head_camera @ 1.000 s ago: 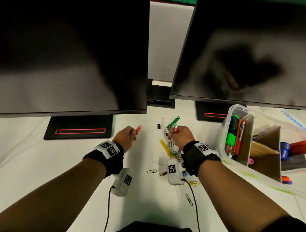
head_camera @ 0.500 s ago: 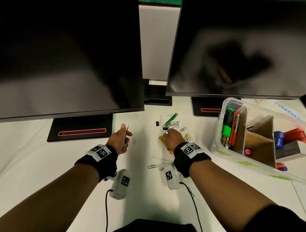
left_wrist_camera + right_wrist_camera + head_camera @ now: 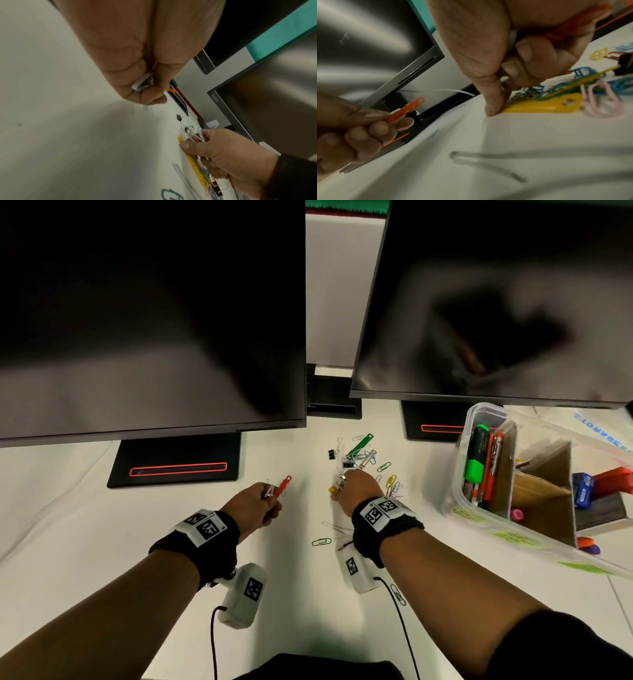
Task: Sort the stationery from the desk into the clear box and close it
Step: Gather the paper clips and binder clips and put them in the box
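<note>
Loose stationery lies mid-desk: a pile of paper clips and binder clips [image 3: 359,455], a green strip [image 3: 359,444] and a yellow plastic strip [image 3: 333,490] [image 3: 539,105]. My right hand [image 3: 356,487] [image 3: 505,74] is down on the pile's near edge, fingers curled round a few clips, thumb tip touching the yellow strip. To the left, above the desk, my left hand [image 3: 260,501] [image 3: 145,88] pinches a red plastic strip [image 3: 283,485] [image 3: 407,109] with some metal clips. The clear box [image 3: 459,474] stands open at the right, pens and a green highlighter inside.
Two dark monitors [image 3: 154,320] overhang the desk's far half on black bases [image 3: 178,463]. A green paper clip [image 3: 321,542] and a clear strip [image 3: 488,162] lie near my right wrist. Cardboard dividers [image 3: 541,501] split the box. More stationery sits beyond it at the right.
My right hand has dropped from above the pile onto its near edge by the yellow strip. The left hand has kept its hold on the red strip and barely moved.
</note>
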